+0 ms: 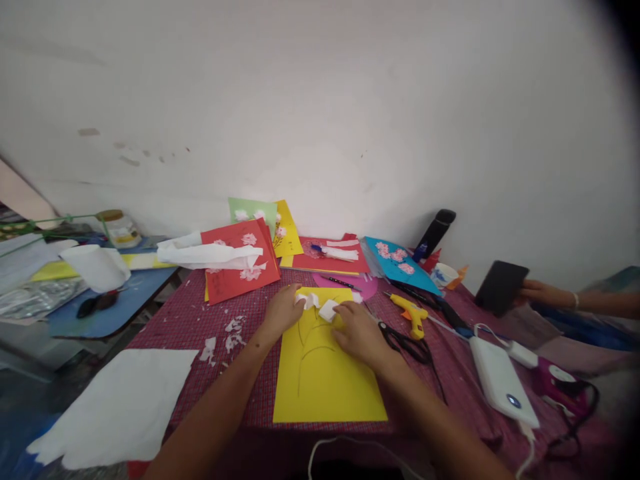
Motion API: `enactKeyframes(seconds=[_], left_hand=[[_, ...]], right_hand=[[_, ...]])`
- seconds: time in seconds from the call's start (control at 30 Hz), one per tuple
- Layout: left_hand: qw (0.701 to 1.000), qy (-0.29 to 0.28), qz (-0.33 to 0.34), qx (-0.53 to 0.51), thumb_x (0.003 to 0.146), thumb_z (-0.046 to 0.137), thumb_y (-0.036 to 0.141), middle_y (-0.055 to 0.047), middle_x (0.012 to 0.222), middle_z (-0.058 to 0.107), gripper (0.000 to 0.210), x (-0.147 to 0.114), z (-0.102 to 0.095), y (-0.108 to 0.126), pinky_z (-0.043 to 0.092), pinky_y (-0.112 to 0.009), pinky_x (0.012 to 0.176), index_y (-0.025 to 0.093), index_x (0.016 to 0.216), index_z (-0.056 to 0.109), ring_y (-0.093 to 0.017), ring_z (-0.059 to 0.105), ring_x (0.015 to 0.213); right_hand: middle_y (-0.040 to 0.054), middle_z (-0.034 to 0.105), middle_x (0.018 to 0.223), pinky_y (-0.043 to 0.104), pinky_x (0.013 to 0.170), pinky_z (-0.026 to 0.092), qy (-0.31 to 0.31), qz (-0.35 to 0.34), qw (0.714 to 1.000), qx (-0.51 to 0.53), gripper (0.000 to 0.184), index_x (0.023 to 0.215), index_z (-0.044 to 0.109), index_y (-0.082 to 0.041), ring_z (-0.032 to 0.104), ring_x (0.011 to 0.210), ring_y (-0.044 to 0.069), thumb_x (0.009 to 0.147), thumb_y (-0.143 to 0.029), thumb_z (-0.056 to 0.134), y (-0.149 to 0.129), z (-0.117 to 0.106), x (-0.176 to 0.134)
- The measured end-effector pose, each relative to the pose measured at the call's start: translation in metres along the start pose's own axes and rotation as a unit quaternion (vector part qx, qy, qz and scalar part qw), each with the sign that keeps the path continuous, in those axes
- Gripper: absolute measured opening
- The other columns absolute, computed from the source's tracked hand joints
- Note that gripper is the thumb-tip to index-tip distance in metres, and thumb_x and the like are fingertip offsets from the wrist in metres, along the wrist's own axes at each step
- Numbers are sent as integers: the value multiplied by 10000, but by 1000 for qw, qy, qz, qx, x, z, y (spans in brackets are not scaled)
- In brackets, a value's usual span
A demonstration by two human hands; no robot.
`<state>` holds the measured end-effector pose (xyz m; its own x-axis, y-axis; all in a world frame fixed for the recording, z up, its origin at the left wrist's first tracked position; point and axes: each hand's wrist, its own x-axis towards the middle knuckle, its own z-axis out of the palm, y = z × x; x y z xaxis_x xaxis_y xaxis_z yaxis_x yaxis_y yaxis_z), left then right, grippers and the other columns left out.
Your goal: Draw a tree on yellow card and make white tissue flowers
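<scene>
A yellow sheet of paper point(330, 393) with thin curved pencil-like lines lies in front of me on the checked tablecloth. Near its top edge, my left hand point(284, 308) has its fingertips closed on a small crumpled strip of white tissue paper point(311, 301). The fingers of my right hand point(359, 328) pinch a small folded piece of white tissue paper point(328, 311) just above the drawn lines. Both hands rest over the sheet's upper half. Right of the sheet lie black-handled scissors point(407, 341) and a yellow glue gun point(411, 313).
Behind stand red cards with pink flowers point(240, 283) and a blue card point(400, 263). A large white tissue sheet point(120, 400) hangs over the left edge. A white power bank point(503, 380) lies right. Another person's hand point(543, 293) holds a dark tablet-like object point(501, 287).
</scene>
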<state>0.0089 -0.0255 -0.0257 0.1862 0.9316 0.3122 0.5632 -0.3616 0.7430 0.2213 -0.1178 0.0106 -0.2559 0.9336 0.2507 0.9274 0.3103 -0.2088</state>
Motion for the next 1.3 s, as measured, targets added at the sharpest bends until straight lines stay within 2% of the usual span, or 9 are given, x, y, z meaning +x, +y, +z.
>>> enactKeyframes(seconds=[0.3, 0.57, 0.7, 0.8, 0.9, 1.03, 1.1, 1.2, 1.3], left_hand=[[999, 31, 17, -42, 767, 632, 230, -116, 1108, 630, 301, -3, 3, 6, 369, -373, 1020, 195, 1064, 659, -275, 547, 1094], [997, 17, 25, -75, 777, 628, 245, -100, 1022, 665, 201, -5, 2, 15, 396, -356, 944, 205, 965, 687, -253, 570, 998], [992, 0, 9, -123, 767, 644, 263, -65, 914, 671, 147, -5, 1, 20, 430, -297, 806, 216, 896, 698, -200, 582, 835], [985, -20, -7, -170, 771, 635, 261, -53, 903, 678, 146, -4, 3, 22, 432, -260, 701, 212, 890, 705, -165, 578, 743], [967, -60, -30, -244, 750, 654, 231, -70, 1001, 683, 250, -6, 5, 25, 448, -252, 692, 195, 993, 696, -160, 599, 783], [900, -172, -56, -398, 704, 735, 230, -88, 1111, 656, 452, -12, 5, 33, 467, -265, 787, 185, 1143, 641, -175, 611, 928], [872, -211, -69, -436, 719, 741, 277, -81, 1004, 671, 387, -15, 5, 37, 470, -251, 730, 156, 1076, 657, -160, 615, 851], [871, -216, -89, -433, 731, 733, 339, -60, 821, 655, 288, -16, 5, 38, 449, -226, 578, 120, 903, 661, -120, 574, 648], [885, -198, -92, -411, 717, 739, 353, -49, 774, 641, 284, -15, 6, 37, 449, -217, 535, 123, 854, 645, -111, 562, 600]], right_hand=[[117, 654, 1015, 318, 865, 400, -57, -32, 996, -65, 184, 959, 662, -162, 571, 973, 237, 859, -201, 514, -1, 19, 26], [147, 677, 993, 323, 886, 383, -57, -59, 994, -77, 265, 988, 670, -127, 582, 958, 235, 950, -224, 426, 0, 25, 24], [144, 681, 967, 309, 859, 396, -25, -31, 999, -32, 241, 953, 658, -132, 594, 938, 222, 949, -214, 432, 6, 27, 22], [114, 687, 942, 318, 837, 423, 51, 32, 993, 102, 215, 899, 662, -162, 603, 899, 216, 930, -258, 471, 15, 27, 21], [62, 687, 819, 327, 744, 473, 105, 124, 918, 362, 220, 829, 665, -177, 613, 765, 204, 877, -366, 563, 19, 23, 19], [40, 687, 812, 317, 683, 518, 50, 189, 701, 686, 254, 872, 679, -163, 641, 713, 178, 763, -389, 716, 9, 16, 13], [35, 690, 813, 302, 662, 525, 24, 196, 629, 752, 265, 886, 678, -167, 656, 715, 172, 722, -356, 767, 2, 13, 10], [36, 697, 827, 282, 636, 524, 13, 200, 591, 781, 266, 893, 676, -173, 671, 721, 170, 717, -343, 780, -4, 12, 6], [52, 702, 912, 289, 634, 529, 20, 191, 611, 768, 337, 988, 675, -182, 674, 751, 181, 744, -404, 747, -5, 12, 6]])
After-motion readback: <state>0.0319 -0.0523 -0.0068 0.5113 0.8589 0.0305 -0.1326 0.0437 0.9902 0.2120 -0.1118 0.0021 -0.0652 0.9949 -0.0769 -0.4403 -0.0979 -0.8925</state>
